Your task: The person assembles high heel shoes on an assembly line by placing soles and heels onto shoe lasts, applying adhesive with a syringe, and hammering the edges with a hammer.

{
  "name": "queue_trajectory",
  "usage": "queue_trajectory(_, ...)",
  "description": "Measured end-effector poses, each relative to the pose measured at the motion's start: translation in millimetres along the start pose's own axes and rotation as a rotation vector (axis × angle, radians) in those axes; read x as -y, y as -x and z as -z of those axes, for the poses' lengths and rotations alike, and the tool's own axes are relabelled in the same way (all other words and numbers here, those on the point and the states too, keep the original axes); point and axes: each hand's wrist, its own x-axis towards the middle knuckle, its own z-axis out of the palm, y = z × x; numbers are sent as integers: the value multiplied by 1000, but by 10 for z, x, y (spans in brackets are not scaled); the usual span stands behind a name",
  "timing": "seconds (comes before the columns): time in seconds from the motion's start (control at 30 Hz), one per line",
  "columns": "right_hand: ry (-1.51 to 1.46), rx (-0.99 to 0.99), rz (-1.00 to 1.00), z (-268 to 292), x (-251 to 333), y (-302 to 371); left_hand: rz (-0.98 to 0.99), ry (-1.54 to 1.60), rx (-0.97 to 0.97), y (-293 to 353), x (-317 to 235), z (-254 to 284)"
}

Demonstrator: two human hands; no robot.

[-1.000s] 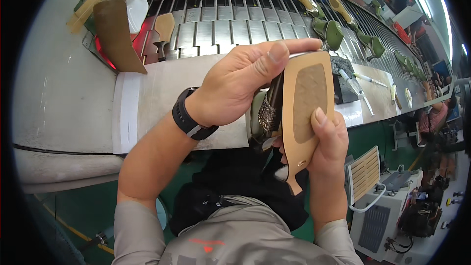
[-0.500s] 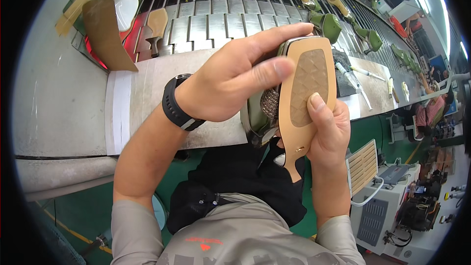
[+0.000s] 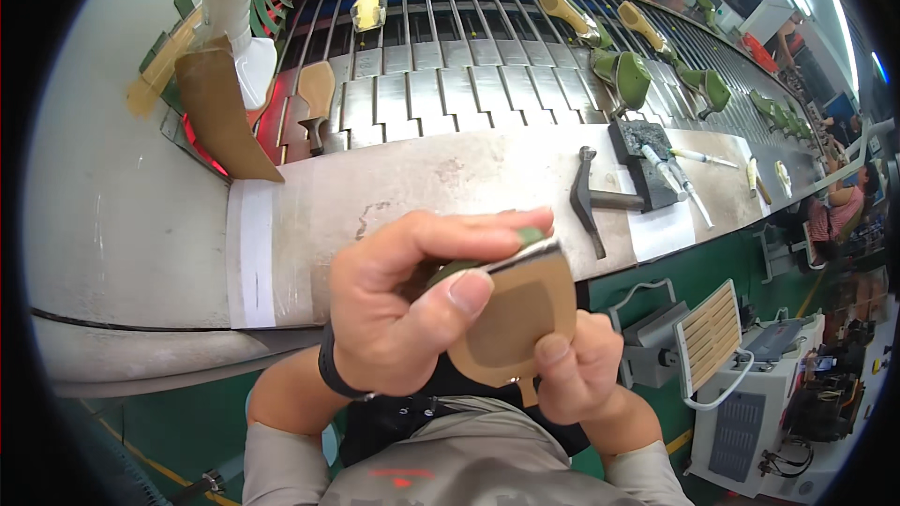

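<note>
Shoe sole (image 3: 511, 323): tan, darker brown centre patch. Shoe upper (image 3: 459, 272): olive green. Tabletop (image 3: 422, 183): grey, white strip. Hammer (image 3: 591, 199): black. Shoe lasts (image 3: 626, 75) on conveyor (image 3: 450, 75): green; conveyor: grey slats.

Bright even overhead light, soft shadows, sharp centre, fisheye bending, black vignetted corners

left hand (image 3: 412, 309) and right hand (image 3: 577, 365) raised close together, fingers curled

The tan shoe sole (image 3: 514, 319) has a darker patch in its middle. It is held above the table edge, with the flat bottom side facing up.
</note>
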Motion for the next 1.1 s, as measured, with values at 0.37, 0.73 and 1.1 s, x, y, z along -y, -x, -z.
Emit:
queue_trajectory(0.37, 52, 142, 110, -211, 21, -57, 70, -313, -124, 101, -370, 74)
queue_trajectory(0.73, -28, 189, -78, -261, 36, -205, 98, -443, -188, 189, -394, 284)
queue_trajectory(1.1, 796, 318, 266, 93, -603, -325, -64, -606, -245, 968, 918, 474)
